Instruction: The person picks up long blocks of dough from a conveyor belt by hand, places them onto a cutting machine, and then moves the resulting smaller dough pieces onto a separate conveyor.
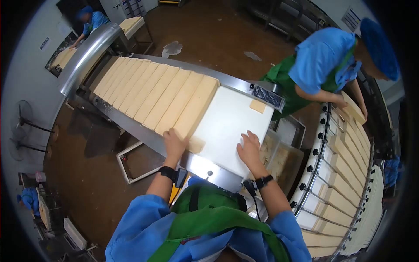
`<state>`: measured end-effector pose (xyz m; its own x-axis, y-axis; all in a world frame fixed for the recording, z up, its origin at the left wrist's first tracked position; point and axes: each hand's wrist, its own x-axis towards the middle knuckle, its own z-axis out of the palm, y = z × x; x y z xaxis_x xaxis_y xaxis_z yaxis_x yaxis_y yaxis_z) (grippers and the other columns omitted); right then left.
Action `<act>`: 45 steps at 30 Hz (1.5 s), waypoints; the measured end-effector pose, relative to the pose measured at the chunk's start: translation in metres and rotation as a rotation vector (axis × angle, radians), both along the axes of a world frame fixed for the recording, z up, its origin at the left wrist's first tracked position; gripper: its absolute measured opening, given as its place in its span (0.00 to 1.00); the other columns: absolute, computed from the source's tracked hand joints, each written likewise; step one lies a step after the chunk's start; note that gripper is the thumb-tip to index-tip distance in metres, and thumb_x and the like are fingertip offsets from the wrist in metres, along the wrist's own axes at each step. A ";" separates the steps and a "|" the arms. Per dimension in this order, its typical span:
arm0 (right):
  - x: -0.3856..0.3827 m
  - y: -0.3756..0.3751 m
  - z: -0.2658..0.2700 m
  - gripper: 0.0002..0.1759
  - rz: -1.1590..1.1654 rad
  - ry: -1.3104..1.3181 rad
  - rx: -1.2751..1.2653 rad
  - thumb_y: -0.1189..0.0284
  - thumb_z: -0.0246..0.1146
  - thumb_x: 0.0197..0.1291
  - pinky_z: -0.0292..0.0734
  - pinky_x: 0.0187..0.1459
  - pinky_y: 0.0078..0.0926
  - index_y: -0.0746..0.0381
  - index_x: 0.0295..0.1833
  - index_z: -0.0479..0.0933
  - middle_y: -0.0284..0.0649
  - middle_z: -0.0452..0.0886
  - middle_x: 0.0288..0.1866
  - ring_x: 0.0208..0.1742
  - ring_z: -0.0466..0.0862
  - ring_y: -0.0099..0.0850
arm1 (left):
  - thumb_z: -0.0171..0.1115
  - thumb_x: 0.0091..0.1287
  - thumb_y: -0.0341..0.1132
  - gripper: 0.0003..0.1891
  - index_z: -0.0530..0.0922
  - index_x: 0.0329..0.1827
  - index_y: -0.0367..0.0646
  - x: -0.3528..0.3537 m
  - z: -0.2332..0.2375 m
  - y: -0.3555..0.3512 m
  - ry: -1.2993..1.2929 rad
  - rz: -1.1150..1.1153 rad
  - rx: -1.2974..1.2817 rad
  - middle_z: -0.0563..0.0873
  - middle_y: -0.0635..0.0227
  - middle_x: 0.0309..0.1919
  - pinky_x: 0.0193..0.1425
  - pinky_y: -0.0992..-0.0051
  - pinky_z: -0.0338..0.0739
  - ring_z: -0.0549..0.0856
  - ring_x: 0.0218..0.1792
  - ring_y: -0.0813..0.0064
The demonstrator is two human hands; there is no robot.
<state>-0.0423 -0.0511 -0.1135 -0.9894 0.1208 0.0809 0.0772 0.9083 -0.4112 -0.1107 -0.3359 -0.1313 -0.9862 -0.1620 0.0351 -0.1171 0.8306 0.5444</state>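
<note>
A row of pale yellow, dough-like slabs (152, 94) lies side by side on the white belt (227, 126) of a metal-sided conveyor. My left hand (174, 146) is at the near end of the last slab (196, 105), its fingers touching the end and not wrapped round it. Beside that hand, a thin flat scrap (196, 145) lies at the belt's near edge. My right hand (249, 150) is over the bare part of the belt on the right, fingers spread, holding nothing. A small square piece (257, 105) sits near the belt's far corner.
At the right, a co-worker (323, 65) in blue holds a slab (353, 109) over a curved conveyor (312, 161) carrying several slabs. Under the belt's end stands a bin (286, 161). A curved metal hood (89, 56) spans the conveyor's far end. Another person (94, 22) works beyond it.
</note>
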 end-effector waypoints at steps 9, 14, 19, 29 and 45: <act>-0.184 -0.078 -0.021 0.38 -0.110 -0.191 0.101 0.48 0.51 0.63 0.53 0.68 0.48 0.57 0.73 0.55 0.53 0.46 0.77 0.73 0.54 0.50 | 0.72 0.51 0.49 0.39 0.61 0.53 0.31 -0.003 0.015 0.003 -0.119 -0.127 -0.133 0.70 0.49 0.46 0.36 0.62 0.82 0.81 0.39 0.49; -0.258 -0.108 -0.007 0.36 -0.111 -0.158 0.083 0.46 0.49 0.63 0.57 0.67 0.47 0.53 0.72 0.59 0.52 0.45 0.77 0.74 0.54 0.49 | 0.72 0.51 0.50 0.37 0.62 0.49 0.32 -0.006 0.027 0.002 -0.223 -0.179 -0.128 0.70 0.50 0.43 0.33 0.62 0.81 0.82 0.36 0.50; -0.261 -0.110 -0.006 0.35 -0.217 -0.165 -0.001 0.49 0.55 0.59 0.59 0.68 0.45 0.54 0.69 0.63 0.53 0.52 0.74 0.73 0.56 0.50 | 0.71 0.52 0.51 0.36 0.62 0.48 0.32 -0.005 0.029 0.003 -0.233 -0.202 -0.123 0.71 0.50 0.43 0.32 0.60 0.81 0.82 0.36 0.50; -0.173 0.012 0.016 0.51 -0.765 -0.315 -0.132 0.48 0.66 0.46 0.57 0.70 0.42 0.64 0.71 0.55 0.58 0.37 0.76 0.72 0.56 0.56 | 0.75 0.46 0.48 0.43 0.59 0.56 0.33 -0.020 0.030 0.024 -0.212 -0.584 0.180 0.66 0.42 0.51 0.47 0.53 0.78 0.78 0.44 0.42; 0.175 0.129 0.072 0.41 -1.468 0.503 -0.199 0.57 0.66 0.50 0.70 0.56 0.49 0.68 0.62 0.56 0.61 0.63 0.58 0.56 0.71 0.59 | 0.72 0.45 0.29 0.41 0.63 0.65 0.43 0.080 0.102 0.196 0.009 -1.181 0.333 0.60 0.43 0.60 0.62 0.59 0.70 0.69 0.58 0.45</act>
<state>0.1324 0.0782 -0.0420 0.1221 0.9678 0.2202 0.6364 0.0939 -0.7657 -0.0302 -0.1396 -0.0292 -0.5335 0.8284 0.1707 0.6181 0.2441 0.7472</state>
